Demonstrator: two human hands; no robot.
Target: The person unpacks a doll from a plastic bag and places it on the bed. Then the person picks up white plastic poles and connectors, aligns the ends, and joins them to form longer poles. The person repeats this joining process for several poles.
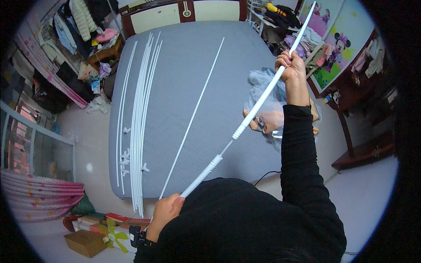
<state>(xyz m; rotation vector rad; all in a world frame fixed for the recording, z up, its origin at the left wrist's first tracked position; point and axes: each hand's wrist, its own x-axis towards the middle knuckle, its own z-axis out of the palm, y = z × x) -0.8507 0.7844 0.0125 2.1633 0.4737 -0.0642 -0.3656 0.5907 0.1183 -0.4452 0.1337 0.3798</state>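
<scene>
My right hand (290, 65) is raised and grips a long white pole section (272, 83) that runs up to the right. My left hand (165, 210), low near my chest, holds a second white pole section (201, 175). A thin cord (226, 147) joins the two facing ends, which sit a little apart above the grey mattress (237, 61). One thin white rod (193, 118) lies diagonally across the mattress. A bundle of several white rods (141, 114) lies along its left side, with small white connectors (126, 158) beside it.
A crumpled clear plastic bag (262, 94) lies at the mattress's right edge. Clothes and clutter (79, 30) pile at the back left, a dark wooden cabinet (359, 109) stands right, a cardboard box (85, 242) and pink fabric (39, 195) sit at the lower left.
</scene>
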